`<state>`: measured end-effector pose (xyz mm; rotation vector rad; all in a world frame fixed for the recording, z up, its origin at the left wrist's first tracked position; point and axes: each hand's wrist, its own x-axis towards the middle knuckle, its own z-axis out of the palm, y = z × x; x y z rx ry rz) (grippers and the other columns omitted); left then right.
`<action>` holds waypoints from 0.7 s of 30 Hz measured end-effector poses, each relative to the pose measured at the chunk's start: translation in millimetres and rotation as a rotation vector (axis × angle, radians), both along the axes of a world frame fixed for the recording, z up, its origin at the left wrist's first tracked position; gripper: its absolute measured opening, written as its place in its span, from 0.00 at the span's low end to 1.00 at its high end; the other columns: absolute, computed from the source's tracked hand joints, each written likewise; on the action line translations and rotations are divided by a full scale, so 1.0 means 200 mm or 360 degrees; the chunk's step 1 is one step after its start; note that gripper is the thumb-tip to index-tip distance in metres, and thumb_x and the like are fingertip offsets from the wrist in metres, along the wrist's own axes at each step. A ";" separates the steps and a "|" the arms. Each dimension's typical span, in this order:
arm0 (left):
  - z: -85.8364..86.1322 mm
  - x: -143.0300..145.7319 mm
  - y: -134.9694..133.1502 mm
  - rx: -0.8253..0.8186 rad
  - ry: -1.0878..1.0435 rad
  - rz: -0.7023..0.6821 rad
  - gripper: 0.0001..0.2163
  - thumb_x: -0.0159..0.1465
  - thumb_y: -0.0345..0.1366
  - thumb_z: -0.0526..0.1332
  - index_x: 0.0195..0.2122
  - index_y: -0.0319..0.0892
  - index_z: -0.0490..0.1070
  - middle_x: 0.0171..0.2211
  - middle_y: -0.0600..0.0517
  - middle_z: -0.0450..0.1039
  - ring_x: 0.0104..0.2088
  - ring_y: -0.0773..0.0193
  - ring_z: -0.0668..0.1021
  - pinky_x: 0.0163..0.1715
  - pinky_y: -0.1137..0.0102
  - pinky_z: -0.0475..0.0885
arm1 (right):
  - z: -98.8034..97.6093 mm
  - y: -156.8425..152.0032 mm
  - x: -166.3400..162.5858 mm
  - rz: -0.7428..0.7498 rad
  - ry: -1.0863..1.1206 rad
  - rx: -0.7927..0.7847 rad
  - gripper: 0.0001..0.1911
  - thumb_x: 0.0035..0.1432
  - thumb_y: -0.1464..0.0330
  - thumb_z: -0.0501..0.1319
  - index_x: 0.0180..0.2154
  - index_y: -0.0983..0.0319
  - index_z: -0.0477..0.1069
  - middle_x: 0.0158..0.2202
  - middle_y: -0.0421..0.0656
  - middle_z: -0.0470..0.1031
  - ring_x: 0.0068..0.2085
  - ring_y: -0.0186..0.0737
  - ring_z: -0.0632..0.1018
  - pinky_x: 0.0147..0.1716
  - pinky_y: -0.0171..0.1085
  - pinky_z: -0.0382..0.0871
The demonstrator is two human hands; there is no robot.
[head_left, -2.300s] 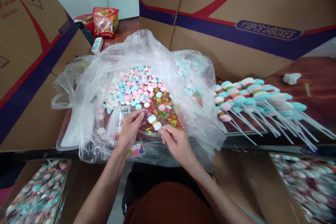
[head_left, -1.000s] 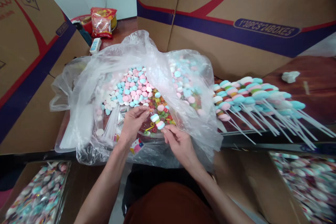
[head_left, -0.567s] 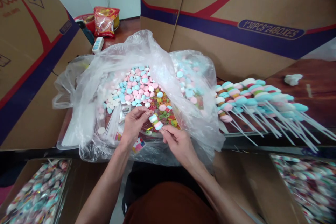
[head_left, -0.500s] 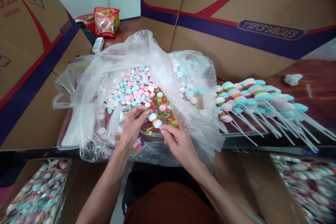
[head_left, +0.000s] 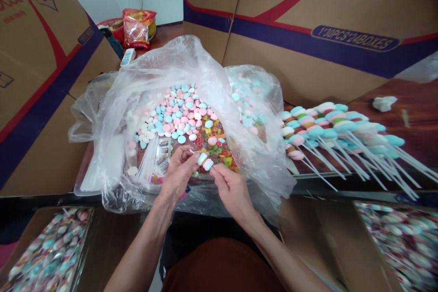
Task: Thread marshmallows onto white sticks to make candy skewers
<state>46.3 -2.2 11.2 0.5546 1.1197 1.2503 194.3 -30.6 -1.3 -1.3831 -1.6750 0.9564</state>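
A short candy skewer (head_left: 205, 162), with pale blue, white and pink marshmallow pieces and a greenish gummy between them, is held out between my two hands. My left hand (head_left: 181, 166) is closed in a pinch at its left end, where a bit of white stick shows. At the opposite end, my right hand (head_left: 232, 187) pinches the skewer between thumb and forefinger. Just beyond the fingers lie loose gummy rings (head_left: 219, 148) in red, green and yellow. Behind them spreads a heap of pink, blue and white marshmallow discs (head_left: 181, 112) inside an open clear plastic bag (head_left: 208, 77).
Finished candy skewers (head_left: 328, 130) are piled on the table at right, sticks facing me. White sticks (head_left: 146, 162) lie left of my hands. Large cardboard boxes (head_left: 273, 50) wall the back and left. Below, bagged candy fills a left box (head_left: 48, 246) and a right box (head_left: 404, 242).
Both hands still grip the skewer, which has shifted slightly right and towards me. My left hand has moved the same way, its fingers more curled. The pile at right looks unchanged.
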 end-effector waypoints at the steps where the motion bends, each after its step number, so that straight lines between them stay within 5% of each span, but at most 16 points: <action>1: 0.00 0.01 0.00 0.0002 0.0015 0.0007 0.20 0.49 0.39 0.75 0.36 0.42 0.67 0.29 0.57 0.72 0.31 0.70 0.78 0.33 0.75 0.73 | 0.00 0.00 -0.01 -0.0003 -0.0002 -0.0012 0.14 0.64 0.66 0.52 0.25 0.60 0.62 0.20 0.35 0.60 0.23 0.33 0.62 0.26 0.33 0.55; 9: 0.03 0.00 0.03 0.0125 0.0270 -0.0100 0.16 0.56 0.42 0.70 0.39 0.43 0.67 0.33 0.54 0.74 0.35 0.65 0.78 0.32 0.73 0.72 | 0.01 0.01 -0.04 -0.0029 0.0114 -0.0108 0.15 0.65 0.63 0.52 0.25 0.58 0.59 0.20 0.35 0.59 0.23 0.33 0.62 0.24 0.33 0.54; 13: 0.00 -0.07 0.11 0.0400 0.1149 -0.0002 0.06 0.66 0.38 0.59 0.41 0.43 0.71 0.37 0.49 0.74 0.37 0.61 0.77 0.38 0.66 0.73 | -0.02 0.01 -0.01 -0.0102 0.0250 -0.0170 0.16 0.66 0.61 0.51 0.26 0.59 0.62 0.21 0.35 0.59 0.24 0.33 0.62 0.24 0.33 0.54; 17: -0.04 -0.16 0.20 0.0646 0.2161 -0.0109 0.10 0.63 0.27 0.57 0.41 0.42 0.77 0.42 0.44 0.72 0.44 0.54 0.76 0.47 0.60 0.71 | -0.05 -0.01 0.02 -0.0145 0.0292 -0.0222 0.16 0.66 0.60 0.52 0.27 0.60 0.64 0.21 0.35 0.59 0.24 0.33 0.62 0.24 0.33 0.55; 21: -0.07 -0.20 0.23 0.0626 0.2498 -0.0220 0.15 0.61 0.25 0.57 0.46 0.42 0.76 0.44 0.43 0.71 0.45 0.52 0.76 0.46 0.60 0.71 | -0.05 -0.01 0.04 -0.0152 0.0310 -0.0244 0.17 0.66 0.59 0.53 0.26 0.60 0.63 0.21 0.35 0.59 0.24 0.33 0.62 0.24 0.33 0.55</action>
